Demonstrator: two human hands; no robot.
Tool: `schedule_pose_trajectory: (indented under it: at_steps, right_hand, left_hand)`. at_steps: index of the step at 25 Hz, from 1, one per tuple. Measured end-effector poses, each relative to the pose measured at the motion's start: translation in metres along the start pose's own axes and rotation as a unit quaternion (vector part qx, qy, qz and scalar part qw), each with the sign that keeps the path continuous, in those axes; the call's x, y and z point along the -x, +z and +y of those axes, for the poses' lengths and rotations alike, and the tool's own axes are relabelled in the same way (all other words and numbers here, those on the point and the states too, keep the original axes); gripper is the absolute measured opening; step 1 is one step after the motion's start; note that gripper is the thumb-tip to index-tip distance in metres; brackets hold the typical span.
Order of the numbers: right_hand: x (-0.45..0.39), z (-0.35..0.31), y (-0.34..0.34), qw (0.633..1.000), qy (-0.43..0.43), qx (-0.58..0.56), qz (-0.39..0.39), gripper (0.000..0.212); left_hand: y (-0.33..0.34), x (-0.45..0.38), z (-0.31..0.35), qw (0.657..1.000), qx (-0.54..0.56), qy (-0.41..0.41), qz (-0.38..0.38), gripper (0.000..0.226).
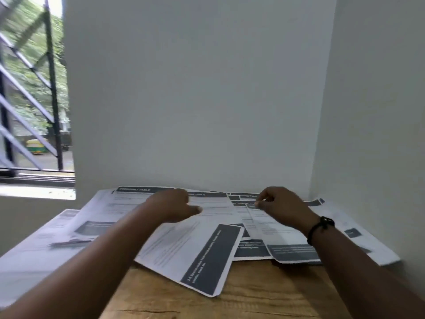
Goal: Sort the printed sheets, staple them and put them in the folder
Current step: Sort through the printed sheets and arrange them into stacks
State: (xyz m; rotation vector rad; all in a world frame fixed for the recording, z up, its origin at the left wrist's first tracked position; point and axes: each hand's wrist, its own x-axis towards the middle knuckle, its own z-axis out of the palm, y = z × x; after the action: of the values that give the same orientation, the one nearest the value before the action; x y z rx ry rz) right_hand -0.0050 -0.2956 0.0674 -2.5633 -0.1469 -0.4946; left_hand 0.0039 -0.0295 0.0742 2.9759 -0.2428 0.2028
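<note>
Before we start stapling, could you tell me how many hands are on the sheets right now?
2. The left hand rests on the middle sheets; the right hand pinches a sheet's top edge further right. Neither is hidden.

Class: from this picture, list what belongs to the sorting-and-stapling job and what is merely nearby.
Job: printed sheets spread on the wooden table; left hand; right hand pinching a sheet's corner.
Nearby: window grille, black wristband.

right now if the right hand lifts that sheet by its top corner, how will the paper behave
The sheet will probably droop, being thin paper whose edges already curl. Lying loose on other printed sheets, it may slide or drag one along. The right hand pinches only its top edge.
</note>
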Motion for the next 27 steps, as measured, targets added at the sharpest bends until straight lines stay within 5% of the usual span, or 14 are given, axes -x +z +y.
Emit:
schedule_pose_trajectory:
  at_steps: [2, 4, 6, 11, 13, 14, 16, 19, 21, 23, 25, 27]
  right_hand:
    - [-0.013, -0.02, 0.036, 0.996, -0.025, 0.031, -0.078, 0.018]
    - [-0.025, -0.041, 0.065, 0.988, -0.045, 0.055, -0.136, 0.03]
    - [-0.035, -0.059, 0.086, 0.979, -0.045, 0.091, -0.176, 0.056]
    - [-0.035, -0.064, 0.115, 0.963, -0.023, 0.127, -0.235, 0.131]
    - [-0.034, -0.059, 0.117, 0.968, -0.012, 0.112, -0.225, 0.138]
    - [-0.033, -0.058, 0.117, 0.97, -0.01, 0.105, -0.22, 0.13]
    - [-0.032, -0.057, 0.116, 0.972, 0.0, 0.071, -0.224, 0.105]
    - [-0.042, -0.044, 0.111, 0.983, 0.019, -0.007, -0.181, 0.058]
    - [-0.05, -0.035, 0.099, 0.989, 0.042, -0.086, -0.117, 0.028]
    - [-0.057, -0.024, 0.085, 0.96, 0.114, -0.249, -0.063, 0.016]
    - [-0.06, -0.019, 0.074, 0.888, 0.176, -0.422, -0.054, 0.013]
    - [-0.061, -0.016, 0.072, 0.84, 0.203, -0.498, -0.066, 0.017]
  left_hand:
    - [-0.001, 0.001, -0.061, 0.994, 0.025, -0.101, -0.018, 0.053]
    - [-0.004, 0.002, -0.116, 0.958, 0.223, -0.181, 0.019, 0.046]
    - [-0.005, 0.004, -0.148, 0.874, 0.421, -0.227, 0.083, 0.035]
    - [-0.005, -0.014, -0.16, 0.655, 0.688, -0.255, 0.182, 0.015]
    - [-0.004, -0.022, -0.155, 0.572, 0.756, -0.252, 0.194, 0.02]
    - [-0.001, -0.023, -0.15, 0.558, 0.767, -0.246, 0.199, 0.02]
    - [0.015, -0.022, -0.142, 0.588, 0.74, -0.231, 0.232, 0.018]
    - [0.046, -0.03, -0.145, 0.761, 0.545, -0.191, 0.298, 0.024]
    - [0.054, -0.037, -0.142, 0.836, 0.417, -0.175, 0.311, 0.03]
    - [0.056, -0.042, -0.131, 0.859, 0.356, -0.195, 0.312, 0.052]
    - [0.056, -0.042, -0.12, 0.863, 0.39, -0.217, 0.236, 0.091]
    - [0.053, -0.036, -0.109, 0.822, 0.523, -0.197, 0.113, 0.104]
